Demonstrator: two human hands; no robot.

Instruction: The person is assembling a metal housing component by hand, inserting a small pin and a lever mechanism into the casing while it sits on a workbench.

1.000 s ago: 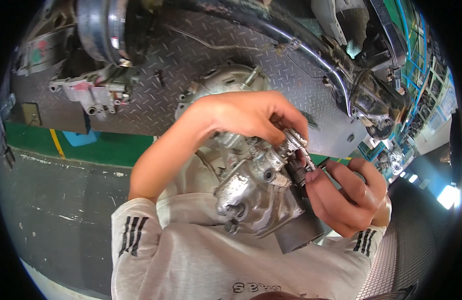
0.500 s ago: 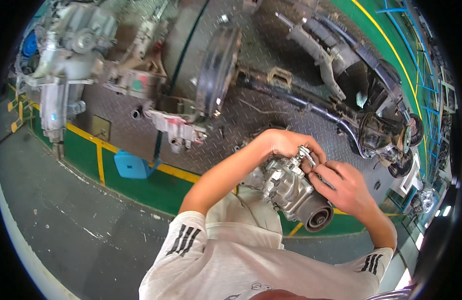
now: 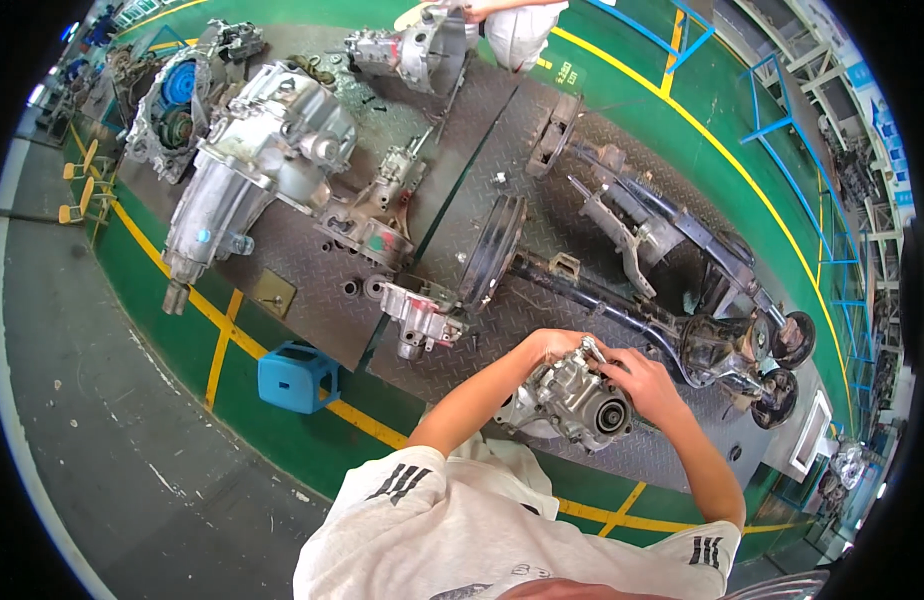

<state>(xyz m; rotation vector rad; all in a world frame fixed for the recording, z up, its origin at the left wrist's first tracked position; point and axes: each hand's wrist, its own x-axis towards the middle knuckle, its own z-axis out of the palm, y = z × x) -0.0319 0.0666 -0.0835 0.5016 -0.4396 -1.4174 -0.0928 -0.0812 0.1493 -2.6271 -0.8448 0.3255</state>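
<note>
Read from the silver gear housing (image 3: pixel 570 388), with twelve o'clock pointing away from the wearer, the left hand (image 3: pixel 564 343) lay between eleven and twelve, bent over the top of the casting beside a small metal fitting (image 3: pixel 589 348). Its fingertips were largely hidden, so whether they were clamped on anything could not be told. The right hand (image 3: pixel 637 380) came in from between two and three o'clock, its fingers bent and close together, their tips at the casting near that fitting; whether they pinched or merely touched could not be told either.

The housing itself was right in front of the wearer, at the near edge of the checker-plate bench (image 3: pixel 292 245), its round shaft opening (image 3: pixel 612 415) at four o'clock. Whether the bench bore its weight was not visible.

At twelve o'clock stretched a black axle tube (image 3: pixel 602 297), with a brake drum (image 3: pixel 492 255) at eleven and a dark differential housing (image 3: pixel 727 345) between two and three. A small red-marked casting (image 3: pixel 417 318) lay at ten o'clock; farther off, between ten and eleven, stood a large silver gearbox (image 3: pixel 272 140). A blue plastic stool (image 3: pixel 292 378) stood on the floor at nine.
</note>
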